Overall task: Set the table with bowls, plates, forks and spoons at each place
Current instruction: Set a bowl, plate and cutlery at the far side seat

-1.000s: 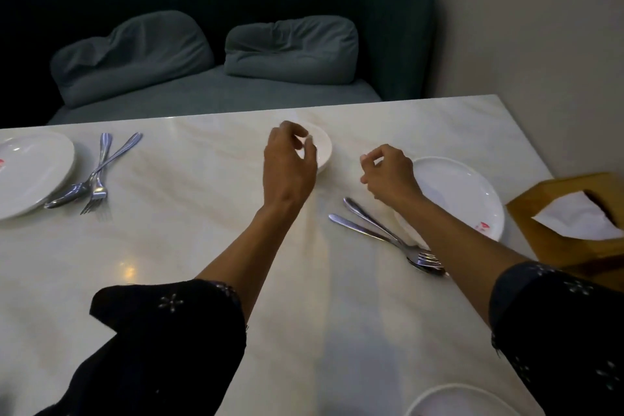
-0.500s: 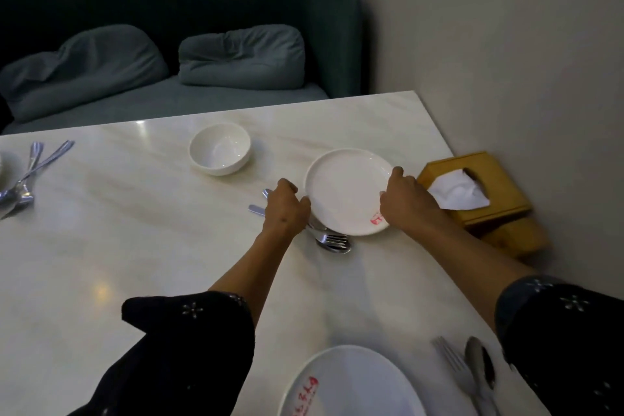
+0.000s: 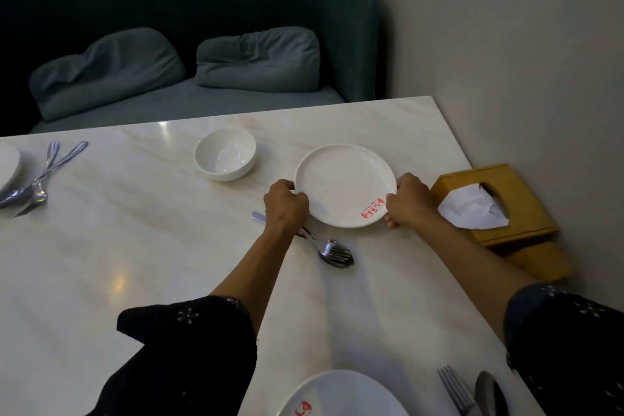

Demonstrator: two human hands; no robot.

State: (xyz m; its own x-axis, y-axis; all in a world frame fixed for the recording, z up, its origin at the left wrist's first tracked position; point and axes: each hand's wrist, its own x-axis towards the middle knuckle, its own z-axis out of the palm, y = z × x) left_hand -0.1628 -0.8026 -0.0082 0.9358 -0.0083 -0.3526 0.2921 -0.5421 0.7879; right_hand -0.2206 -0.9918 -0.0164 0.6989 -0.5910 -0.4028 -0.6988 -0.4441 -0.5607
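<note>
A white plate (image 3: pixel 344 184) with a red mark lies at the far right place of the marble table (image 3: pixel 135 246). My left hand (image 3: pixel 285 206) grips its left rim and my right hand (image 3: pixel 410 201) grips its right rim. A fork and spoon (image 3: pixel 332 252) lie crossed just under my left wrist, partly hidden by it. A white bowl (image 3: pixel 225 153) stands to the plate's left, apart from it. Another plate (image 3: pixel 341 393) sits at the near edge with a fork (image 3: pixel 456 390) and spoon (image 3: pixel 489 393) to its right. At the far left are a plate's edge (image 3: pixel 8 164) and a fork with a spoon (image 3: pixel 42 176).
A wooden tissue box (image 3: pixel 496 204) stands against the wall right beside my right hand. A dark green sofa (image 3: pixel 189 10) with two cushions runs behind the table's far edge. The wall closes off the right side.
A second ago my left hand was at the bowl and my right hand hovered over the plate. Both hands have since closed on the plate's rims, and my view has swung right.
</note>
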